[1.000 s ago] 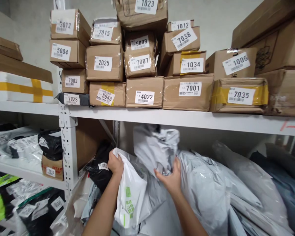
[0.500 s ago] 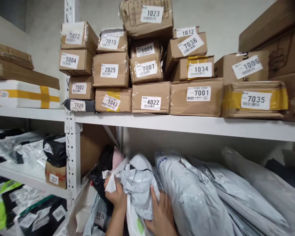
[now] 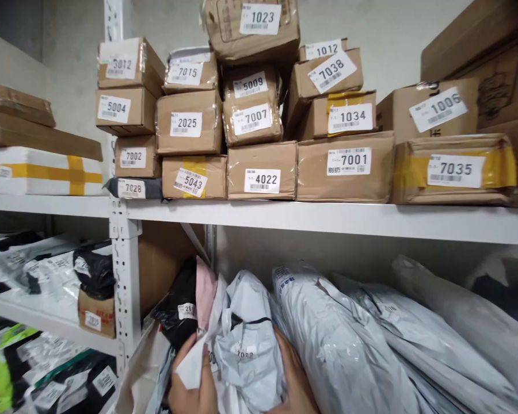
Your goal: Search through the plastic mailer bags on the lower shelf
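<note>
Both my hands are low in the frame, at the lower shelf's row of soft mail bags. My left hand (image 3: 190,385) grips the edge of a white plastic parcel (image 3: 194,362), thumb laid over it. My right hand (image 3: 294,379) presses the right side of a crumpled grey poly bag (image 3: 250,339) bearing a small numbered label. That grey bag stands upright between the two hands. Left of it sit a pink bag (image 3: 206,290) and a black bag (image 3: 179,307). To its right leans a large grey poly bag (image 3: 328,333).
A white metal shelf board (image 3: 328,221) carries stacked cardboard boxes with number labels, such as 4022 (image 3: 262,171) and 7001 (image 3: 347,167). A perforated upright post (image 3: 123,270) divides the bays. More bagged parcels (image 3: 47,270) fill the left shelves. Several grey bags (image 3: 435,333) lean at right.
The grey bag came down from mid-air into the row. Both hands then dropped lower in the frame, still on the white and grey bags. The pink bag now shows more.
</note>
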### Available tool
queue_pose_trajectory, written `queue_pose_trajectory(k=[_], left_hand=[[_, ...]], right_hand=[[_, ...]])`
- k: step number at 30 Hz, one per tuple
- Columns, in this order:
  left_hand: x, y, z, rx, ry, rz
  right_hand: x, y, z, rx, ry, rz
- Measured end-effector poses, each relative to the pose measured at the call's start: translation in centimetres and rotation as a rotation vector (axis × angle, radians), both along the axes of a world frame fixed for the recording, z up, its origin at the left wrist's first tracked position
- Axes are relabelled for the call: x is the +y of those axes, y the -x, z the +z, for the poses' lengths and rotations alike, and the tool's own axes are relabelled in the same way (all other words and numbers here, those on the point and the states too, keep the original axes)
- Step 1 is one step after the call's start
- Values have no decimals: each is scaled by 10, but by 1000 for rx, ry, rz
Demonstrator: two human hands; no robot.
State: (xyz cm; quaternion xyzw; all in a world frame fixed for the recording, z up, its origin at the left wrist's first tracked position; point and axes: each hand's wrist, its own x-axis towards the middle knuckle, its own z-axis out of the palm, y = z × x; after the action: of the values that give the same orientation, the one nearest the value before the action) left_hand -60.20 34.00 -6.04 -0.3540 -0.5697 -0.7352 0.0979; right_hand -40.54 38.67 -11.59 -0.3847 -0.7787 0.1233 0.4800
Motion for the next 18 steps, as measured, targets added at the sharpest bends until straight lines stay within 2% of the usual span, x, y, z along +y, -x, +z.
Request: queue_pose_trajectory(k=[2, 4, 5, 6, 7, 8, 10, 11, 12, 14, 16, 18], left_hand=[[-14, 2, 33, 8, -45, 60], [-27, -6, 74, 105, -211, 73], [-31, -16, 94, 155, -290, 34], [-33, -29, 112, 234, -304, -86], [-32, -46, 127, 378, -250, -267], [-29, -65, 137, 542, -109, -478], [-18, -103, 142, 824, 266, -878], [-12, -119, 139, 943, 453, -1001], [-6, -131, 134, 1030, 599, -1063], [1, -143, 120, 1117, 764, -1065], [4, -140, 110, 1115, 793, -1034], [5, -128, 105, 1103, 796, -1036]], right_hand=[[4, 3, -7, 5, -2, -15], [6, 5, -11, 13, 13, -33], [4, 5, -10, 24, 24, -37], [2, 5, -7, 30, 45, -35], [-2, 5, -2, 33, 75, -25], [-7, 5, 4, 33, 123, -10], [-16, 6, 13, 28, 266, 37], [-20, 7, 14, 21, 330, 67], [-23, 8, 12, 5, 368, 97], [-29, 7, -3, -53, 356, 91], [-38, -2, -29, -71, 197, -33], [-51, -24, -54, 24, -42, -209]])
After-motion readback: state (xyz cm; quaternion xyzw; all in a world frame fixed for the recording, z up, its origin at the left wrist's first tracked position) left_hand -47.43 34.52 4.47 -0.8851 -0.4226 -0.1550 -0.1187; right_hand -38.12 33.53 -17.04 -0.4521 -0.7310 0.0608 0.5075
